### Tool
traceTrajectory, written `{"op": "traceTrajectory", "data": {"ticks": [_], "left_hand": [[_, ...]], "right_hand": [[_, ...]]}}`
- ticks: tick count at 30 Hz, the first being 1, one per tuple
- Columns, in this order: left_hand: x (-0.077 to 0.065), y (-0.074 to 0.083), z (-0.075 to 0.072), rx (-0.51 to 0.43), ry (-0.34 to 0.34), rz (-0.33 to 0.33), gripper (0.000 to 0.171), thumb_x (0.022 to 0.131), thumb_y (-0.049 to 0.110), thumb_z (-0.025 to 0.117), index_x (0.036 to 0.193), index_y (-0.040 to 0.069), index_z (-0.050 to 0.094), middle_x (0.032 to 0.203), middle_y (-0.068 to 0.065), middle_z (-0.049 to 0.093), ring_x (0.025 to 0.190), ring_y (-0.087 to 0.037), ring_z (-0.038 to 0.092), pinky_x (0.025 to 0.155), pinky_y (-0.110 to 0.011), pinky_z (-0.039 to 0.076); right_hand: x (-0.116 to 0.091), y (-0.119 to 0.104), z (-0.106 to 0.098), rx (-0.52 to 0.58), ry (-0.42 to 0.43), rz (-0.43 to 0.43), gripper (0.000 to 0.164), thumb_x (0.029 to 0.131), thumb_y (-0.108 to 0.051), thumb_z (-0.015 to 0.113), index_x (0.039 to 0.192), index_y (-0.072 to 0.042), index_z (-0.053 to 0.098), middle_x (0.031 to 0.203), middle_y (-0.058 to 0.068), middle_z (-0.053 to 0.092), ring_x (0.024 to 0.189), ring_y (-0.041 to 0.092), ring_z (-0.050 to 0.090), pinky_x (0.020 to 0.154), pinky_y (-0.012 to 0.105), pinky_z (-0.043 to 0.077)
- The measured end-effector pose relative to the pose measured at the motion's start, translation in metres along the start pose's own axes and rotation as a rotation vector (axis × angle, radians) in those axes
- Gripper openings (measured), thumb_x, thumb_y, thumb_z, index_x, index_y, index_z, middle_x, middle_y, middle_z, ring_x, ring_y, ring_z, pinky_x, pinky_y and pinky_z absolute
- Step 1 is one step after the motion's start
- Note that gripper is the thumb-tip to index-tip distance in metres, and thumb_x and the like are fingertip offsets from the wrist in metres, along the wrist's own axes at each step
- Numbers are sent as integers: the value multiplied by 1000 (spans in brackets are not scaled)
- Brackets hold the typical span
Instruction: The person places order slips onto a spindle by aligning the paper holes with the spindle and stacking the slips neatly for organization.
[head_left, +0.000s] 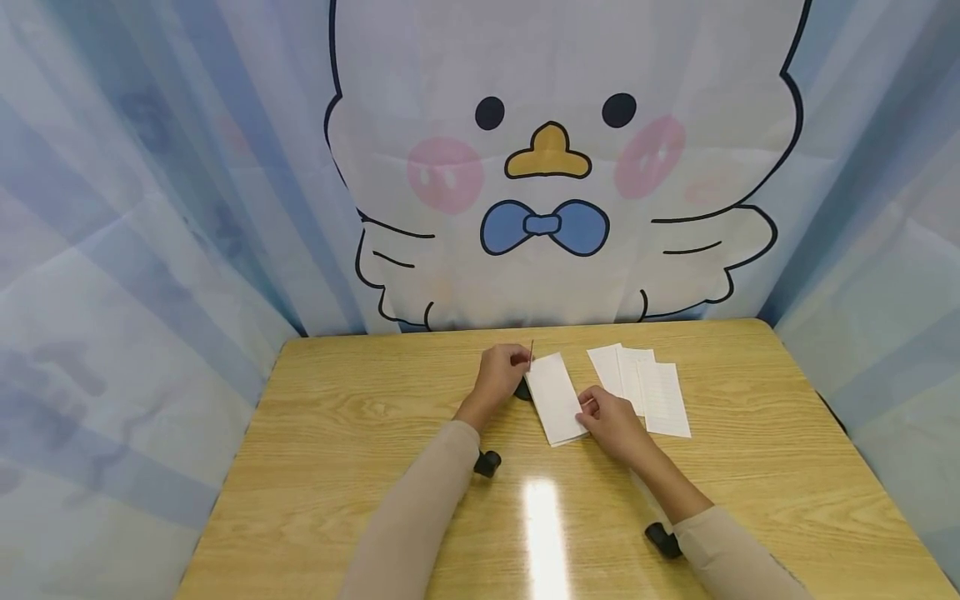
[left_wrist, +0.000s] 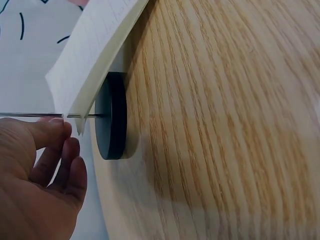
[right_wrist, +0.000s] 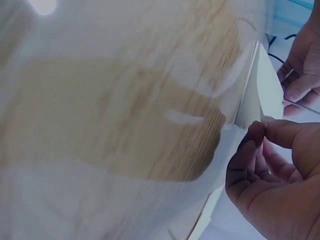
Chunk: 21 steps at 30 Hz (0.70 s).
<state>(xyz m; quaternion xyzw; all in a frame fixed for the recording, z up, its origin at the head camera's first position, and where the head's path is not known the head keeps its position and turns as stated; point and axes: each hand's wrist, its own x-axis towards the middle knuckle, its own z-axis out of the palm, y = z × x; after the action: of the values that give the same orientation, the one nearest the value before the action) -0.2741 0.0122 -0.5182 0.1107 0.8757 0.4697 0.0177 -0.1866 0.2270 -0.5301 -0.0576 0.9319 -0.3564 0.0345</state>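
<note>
A bill spike with a round black base (left_wrist: 117,115) stands on the table, its thin metal rod (left_wrist: 30,115) pointing up. Slips of white paper (head_left: 555,400) are pierced by the rod near one corner and lie tilted above the base. My left hand (head_left: 498,371) pinches that corner of the paper right beside the rod, thumb against fingertips, as the left wrist view shows. With thumb and index finger, my right hand (right_wrist: 280,175) pinches the paper's opposite lower edge. In the head view the left hand partly hides the base.
To the right of the spike, several white slips (head_left: 666,400) lie overlapped on the wooden table (head_left: 337,433), just behind my right hand. A curtain (head_left: 450,283) printed with a cartoon bird hangs along the table's far edge. Black wrist mounts (head_left: 663,540) sit at my forearms.
</note>
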Motion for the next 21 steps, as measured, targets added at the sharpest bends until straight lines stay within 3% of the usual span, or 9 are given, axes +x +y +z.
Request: {"op": "traceTrajectory", "data": {"ticks": [13,21], "left_hand": [[1,-6,6,58,3,8,10,97,4,71,98,7,80,99,-7,74,91,-18,67,77,-29,57],[0,-10,9,93,16,20,10,96,3,72,98,8,81,94,-6,72,87,-16,64,74,-26,55]], "right_hand": [[4,3,3,-28,-22,-25,24,94,-4,73,116,0,62,89,5,68,81,17,61,74,35,52],[6,7,3,-63,10,-47,22,92,-4,75,112,0,66,90,7,70,83,20,65,76,39,55]]}}
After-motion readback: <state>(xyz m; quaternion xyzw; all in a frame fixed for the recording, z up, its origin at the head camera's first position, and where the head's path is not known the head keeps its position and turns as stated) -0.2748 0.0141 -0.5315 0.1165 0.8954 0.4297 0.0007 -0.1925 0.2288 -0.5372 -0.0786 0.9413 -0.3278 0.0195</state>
